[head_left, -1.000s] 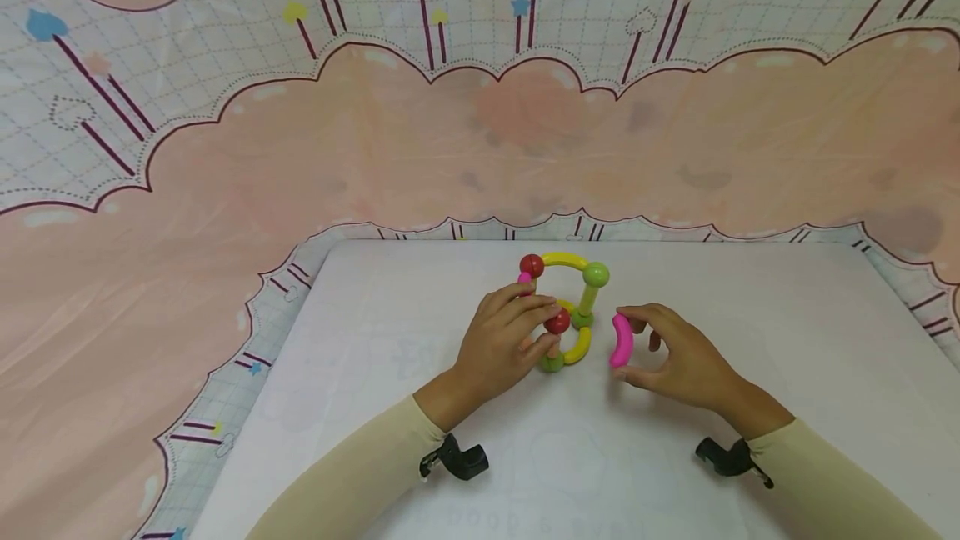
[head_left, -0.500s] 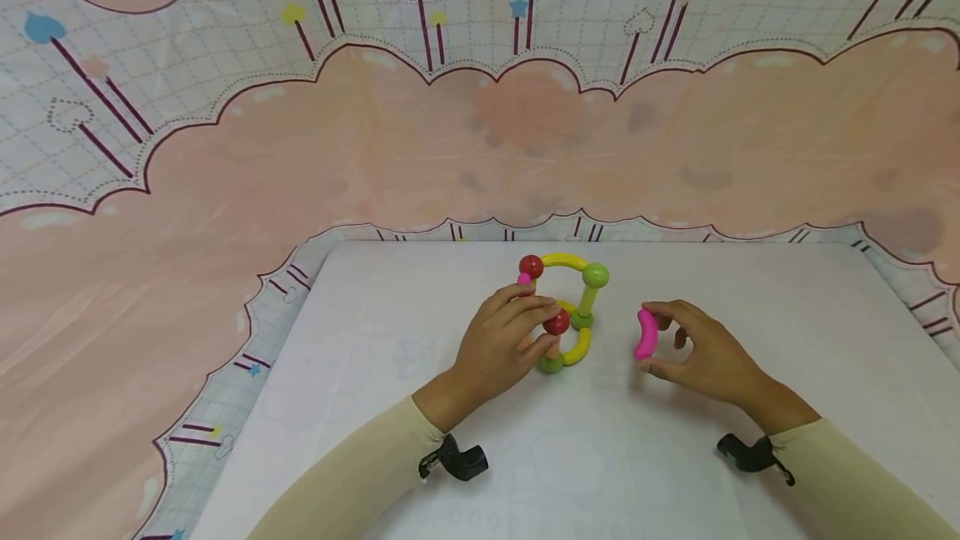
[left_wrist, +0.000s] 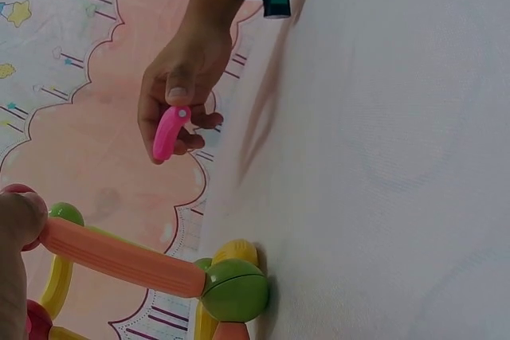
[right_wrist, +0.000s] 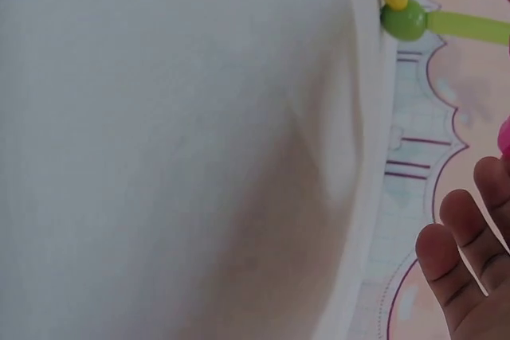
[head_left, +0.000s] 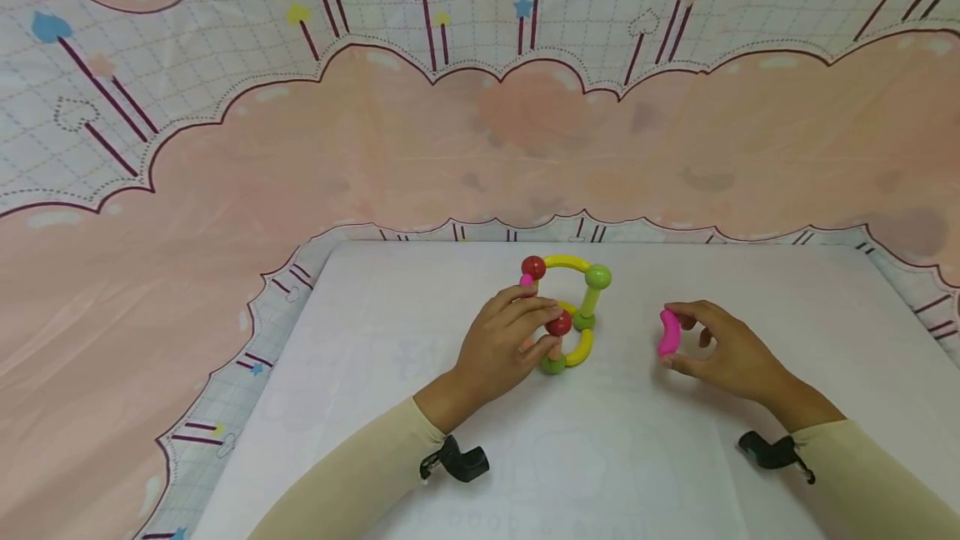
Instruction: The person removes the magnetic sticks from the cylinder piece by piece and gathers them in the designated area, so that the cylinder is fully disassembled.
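Note:
A toy frame of balls and rods stands on the table, with a yellow curved rod [head_left: 566, 262] and a green ball [head_left: 597, 277] on its far side. My left hand [head_left: 498, 340] holds its near left side, thumb and fingers about a red ball [head_left: 558, 323]. In the left wrist view, an orange rod [left_wrist: 127, 259] runs from that thumb to a lower green ball [left_wrist: 235, 290]. Off to the right, my right hand [head_left: 731, 352] pinches a pink curved rod [head_left: 669, 333] by its ends, apart from the frame. The palm hides part of the frame's left side.
A white table [head_left: 600, 448] lies under both hands, its far edge just behind the toy frame. Behind it hangs a pink printed cloth [head_left: 420, 148]. Black wrist cameras [head_left: 461, 461] are strapped at both sleeves.
My right hand has moved to the right with the pink curved rod, away from the toy frame. My left hand and the frame have stayed in place.

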{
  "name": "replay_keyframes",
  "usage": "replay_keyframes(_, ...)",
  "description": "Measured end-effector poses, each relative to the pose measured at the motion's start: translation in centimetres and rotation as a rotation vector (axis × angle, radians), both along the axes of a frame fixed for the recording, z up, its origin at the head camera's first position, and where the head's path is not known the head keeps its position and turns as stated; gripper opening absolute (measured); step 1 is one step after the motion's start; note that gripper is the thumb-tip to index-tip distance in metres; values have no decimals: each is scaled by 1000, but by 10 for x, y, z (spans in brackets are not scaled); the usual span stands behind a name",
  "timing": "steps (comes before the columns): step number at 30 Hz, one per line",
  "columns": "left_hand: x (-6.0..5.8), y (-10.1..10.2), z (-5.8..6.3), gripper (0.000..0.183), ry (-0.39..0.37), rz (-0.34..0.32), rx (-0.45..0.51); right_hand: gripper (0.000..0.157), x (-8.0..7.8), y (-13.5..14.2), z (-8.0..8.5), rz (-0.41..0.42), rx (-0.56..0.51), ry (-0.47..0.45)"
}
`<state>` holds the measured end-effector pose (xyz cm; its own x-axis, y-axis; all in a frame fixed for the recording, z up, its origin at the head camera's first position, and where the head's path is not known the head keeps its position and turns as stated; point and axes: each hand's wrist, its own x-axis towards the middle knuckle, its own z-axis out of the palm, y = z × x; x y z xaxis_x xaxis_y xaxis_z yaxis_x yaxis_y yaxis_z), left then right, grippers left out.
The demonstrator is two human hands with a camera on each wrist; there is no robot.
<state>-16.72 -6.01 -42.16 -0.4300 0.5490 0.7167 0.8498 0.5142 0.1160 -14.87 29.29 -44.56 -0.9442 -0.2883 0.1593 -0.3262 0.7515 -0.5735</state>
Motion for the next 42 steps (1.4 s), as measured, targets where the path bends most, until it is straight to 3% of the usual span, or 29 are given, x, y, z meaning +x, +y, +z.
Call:
replay_keyframes(16, 0, 1, -1, 46, 3, 3, 0, 84, -2, 30, -11, -48, 90, -147)
replay_keyframes(23, -1, 1, -2, 45, 9, 0, 0, 77, -2, 41, -17, -4, 101, -126)
replay_keyframes(42, -2, 0, -2, 46, 16, -7, -2, 78, -3, 51, -19, 20, 215, -177)
